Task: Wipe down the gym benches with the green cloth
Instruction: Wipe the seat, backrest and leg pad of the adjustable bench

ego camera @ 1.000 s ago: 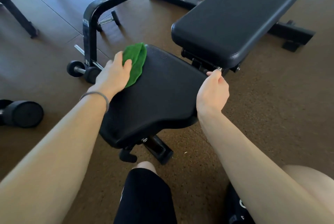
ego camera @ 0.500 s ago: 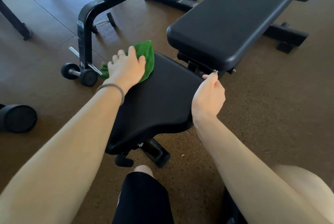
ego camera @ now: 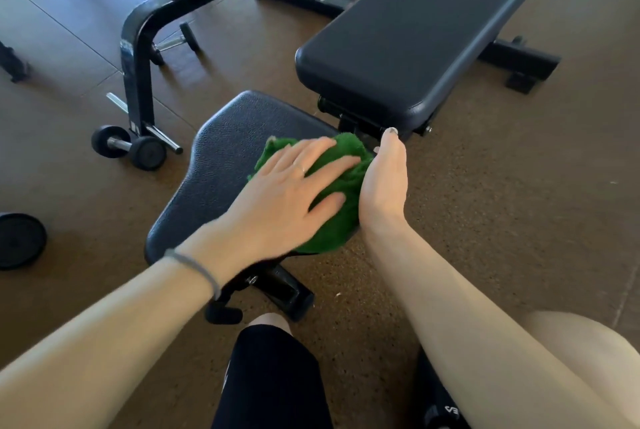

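- At the bottom edge a knee in black shorts points toward the bench, with the 2 bare forearms reaching out on either side of it.
- The left hand lies flat with straight, spread fingers pressing on the green cloth; a grey band circles its wrist.
- The green cloth sits bunched on the right part of the black seat pad, reaching the pad's right edge.
- The right hand stands on its edge along that right side, touching the cloth; its thumb points up to the metal bracket under the back pad. Whether its fingers curl round the pad's edge cannot be told.
- The long back pad runs away to the upper right, its near end just above the seat pad.
- On the brown floor, left of the seat, lies a small dumbbell beside a second bench's black frame; a dark round weight sits at the left edge.
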The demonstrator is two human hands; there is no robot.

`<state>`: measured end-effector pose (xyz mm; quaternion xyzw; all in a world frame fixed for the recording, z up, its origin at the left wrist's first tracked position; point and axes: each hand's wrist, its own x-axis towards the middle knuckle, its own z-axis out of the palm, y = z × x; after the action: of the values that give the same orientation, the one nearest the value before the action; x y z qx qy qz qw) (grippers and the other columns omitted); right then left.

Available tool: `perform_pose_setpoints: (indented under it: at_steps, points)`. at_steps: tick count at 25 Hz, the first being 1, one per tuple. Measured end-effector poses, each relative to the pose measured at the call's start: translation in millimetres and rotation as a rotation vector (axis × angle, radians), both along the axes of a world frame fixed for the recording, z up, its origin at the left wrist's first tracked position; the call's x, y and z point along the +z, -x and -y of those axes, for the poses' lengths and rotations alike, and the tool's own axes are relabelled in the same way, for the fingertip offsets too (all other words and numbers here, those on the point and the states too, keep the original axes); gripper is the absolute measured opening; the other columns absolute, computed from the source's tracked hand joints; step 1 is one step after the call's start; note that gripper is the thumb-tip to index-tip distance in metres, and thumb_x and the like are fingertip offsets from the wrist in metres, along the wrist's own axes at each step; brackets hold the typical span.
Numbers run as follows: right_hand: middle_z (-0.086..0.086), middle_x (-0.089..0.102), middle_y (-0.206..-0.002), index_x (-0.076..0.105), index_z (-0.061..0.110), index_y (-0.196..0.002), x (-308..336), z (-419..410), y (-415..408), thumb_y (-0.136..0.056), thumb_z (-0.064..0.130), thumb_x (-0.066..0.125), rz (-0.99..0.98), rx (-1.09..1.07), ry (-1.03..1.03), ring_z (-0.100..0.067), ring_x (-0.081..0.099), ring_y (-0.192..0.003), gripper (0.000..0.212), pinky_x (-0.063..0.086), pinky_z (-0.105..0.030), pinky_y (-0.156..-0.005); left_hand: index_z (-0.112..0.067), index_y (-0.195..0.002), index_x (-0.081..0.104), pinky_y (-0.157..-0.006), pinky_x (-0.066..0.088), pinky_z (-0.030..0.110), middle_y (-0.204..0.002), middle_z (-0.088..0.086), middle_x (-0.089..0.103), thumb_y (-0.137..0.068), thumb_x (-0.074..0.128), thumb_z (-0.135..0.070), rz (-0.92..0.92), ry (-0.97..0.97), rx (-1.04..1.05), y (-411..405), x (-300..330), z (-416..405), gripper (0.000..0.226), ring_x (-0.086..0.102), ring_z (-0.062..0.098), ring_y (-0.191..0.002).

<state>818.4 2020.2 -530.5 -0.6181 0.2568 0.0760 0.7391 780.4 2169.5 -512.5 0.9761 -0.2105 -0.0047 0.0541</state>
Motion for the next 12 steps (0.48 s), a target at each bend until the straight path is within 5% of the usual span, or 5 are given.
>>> perform_pose_setpoints:
  at_steps: [3,6,9,12]
  points:
    - [0.007,0.073,-0.115,0.068,0.039,-0.117,-9.1,0.8,-5.7,-0.087,0.066,0.038,0.016,-0.018,-0.092,-0.018,0.066,-0.112,0.050,0.048,-0.046,-0.106,-0.029,-0.128,0.061,-0.107,0.039,0.046,-0.130,0.001,0.059,-0.103,0.031,-0.051,-0.052,-0.091,0.036,-75.8,8.7,29.8,0.045,0.053,0.029,-0.127]
    - [0.009,0.073,-0.120,0.066,0.043,-0.126,-20.1,2.8,-17.0,-0.076,0.080,0.035,-0.036,0.008,-0.085,-0.019,0.065,-0.116,0.069,0.045,-0.046,-0.109,-0.027,-0.095,0.064,-0.080,0.041,0.042,-0.103,-0.002,0.064,-0.100,0.028,-0.062,-0.351,-0.352,0.147,-132.6,11.2,69.1,0.050,0.061,0.025,-0.098]
    - [0.004,0.062,-0.138,0.048,0.039,-0.147,-8.9,3.8,-21.9,-0.074,0.081,0.028,-0.120,0.041,-0.054,-0.025,0.056,-0.126,0.086,0.039,-0.052,-0.113,-0.026,-0.099,0.066,-0.079,0.039,0.041,-0.103,-0.002,0.064,-0.099,0.028,-0.064,-0.410,-0.414,0.148,-134.5,14.3,79.0,0.054,0.060,0.023,-0.096]
    - [-0.007,0.050,-0.148,0.041,0.023,-0.152,9.0,2.7,-14.6,-0.096,0.056,0.025,-0.033,0.128,0.135,-0.032,0.048,-0.133,0.067,0.037,-0.052,-0.114,-0.024,-0.097,0.064,-0.083,0.035,0.043,-0.104,0.000,0.062,-0.105,0.026,-0.051,-0.289,-0.288,0.107,-117.1,13.0,54.8,0.047,0.058,0.027,-0.104]
